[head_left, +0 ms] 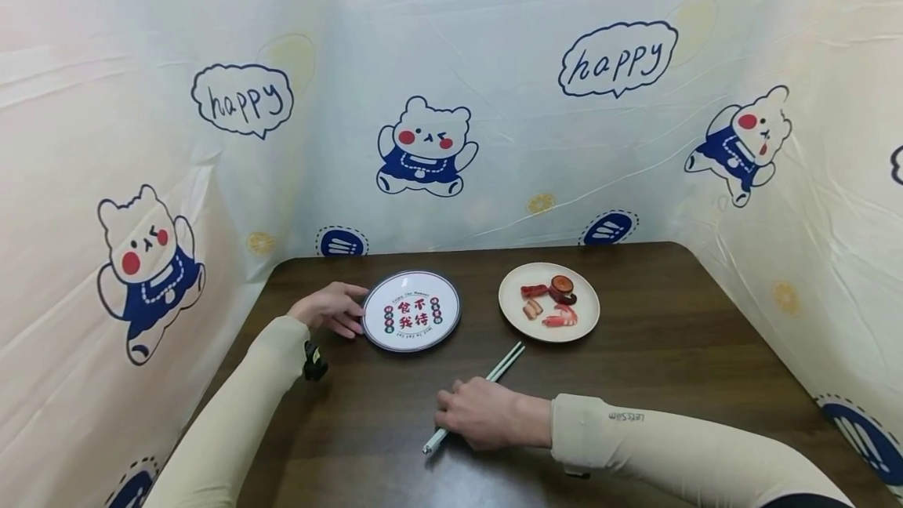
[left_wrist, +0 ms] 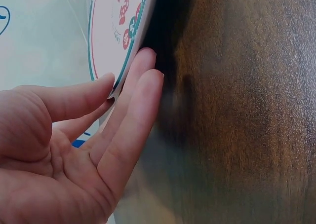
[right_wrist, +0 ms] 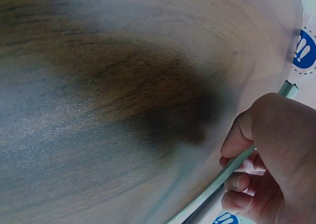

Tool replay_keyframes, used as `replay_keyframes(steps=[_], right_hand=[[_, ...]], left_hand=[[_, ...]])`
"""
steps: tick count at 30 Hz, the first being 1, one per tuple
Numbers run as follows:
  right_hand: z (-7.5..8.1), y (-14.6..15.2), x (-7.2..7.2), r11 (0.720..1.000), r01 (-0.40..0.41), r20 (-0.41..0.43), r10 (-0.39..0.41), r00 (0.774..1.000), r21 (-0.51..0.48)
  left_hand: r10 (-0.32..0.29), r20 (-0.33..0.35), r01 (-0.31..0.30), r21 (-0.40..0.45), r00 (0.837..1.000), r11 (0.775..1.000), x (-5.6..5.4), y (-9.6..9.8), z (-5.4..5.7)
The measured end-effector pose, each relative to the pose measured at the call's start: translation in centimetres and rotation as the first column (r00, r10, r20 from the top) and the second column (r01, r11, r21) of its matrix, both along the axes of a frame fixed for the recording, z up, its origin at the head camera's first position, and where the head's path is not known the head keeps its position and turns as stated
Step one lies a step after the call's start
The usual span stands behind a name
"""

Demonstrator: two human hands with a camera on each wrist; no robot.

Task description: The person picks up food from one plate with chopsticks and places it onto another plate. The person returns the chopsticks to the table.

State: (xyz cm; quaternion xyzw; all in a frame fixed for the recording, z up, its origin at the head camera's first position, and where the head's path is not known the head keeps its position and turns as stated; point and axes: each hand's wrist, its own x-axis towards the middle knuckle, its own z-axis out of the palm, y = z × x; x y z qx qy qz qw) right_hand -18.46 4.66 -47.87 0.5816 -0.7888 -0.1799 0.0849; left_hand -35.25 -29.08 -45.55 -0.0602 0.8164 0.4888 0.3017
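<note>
My left hand (head_left: 331, 310) pinches the left rim of a white plate (head_left: 411, 339) with a blue edge and red and green lettering. In the left wrist view the thumb lies on the rim and the other fingers reach beneath the plate (left_wrist: 106, 51). My right hand (head_left: 487, 414) grips a pair of pale green chopsticks (head_left: 504, 363) near the table's front. The right wrist view shows thumb and curled fingers around the chopsticks (right_wrist: 237, 160). A cream plate (head_left: 515, 312) behind them bears small food pieces, among them a shrimp (head_left: 560, 317).
A dark wooden table (head_left: 635, 382) lies beneath everything. Pale curtains (head_left: 508, 179) printed with bears and speech bubbles enclose it at the back and both sides. The two plates stand side by side toward the far edge.
</note>
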Motion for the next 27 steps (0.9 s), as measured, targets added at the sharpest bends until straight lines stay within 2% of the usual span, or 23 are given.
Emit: replay_keyframes(steps=[6, 14, 23, 27], right_hand=[[0.5, 0.3, -0.2, 1.000, -0.012, -0.004, 0.012, 1.000, 0.016], [0.9, 0.9, -0.4, 0.999, -0.040, 0.000, 0.040, 0.999, 0.025], [2.1, 1.2, -0.4, 0.999, -0.029, -0.030, 0.029, 0.999, -0.023], [2.9, 1.3, -0.5, 0.999, -0.030, 0.002, 0.030, 1.000, -0.043]], left_hand=[[-0.002, 0.000, 0.002, 0.005, 1.000, 1.000, -0.2, -0.1, 0.3], [-0.009, 0.002, 0.009, 0.007, 1.000, 1.000, -0.2, 0.1, 0.1], [0.008, -0.014, -0.008, -0.012, 1.000, 1.000, 0.0, 0.3, 0.1], [0.011, -0.012, -0.011, -0.016, 1.000, 1.000, 0.0, 0.3, 0.2]])
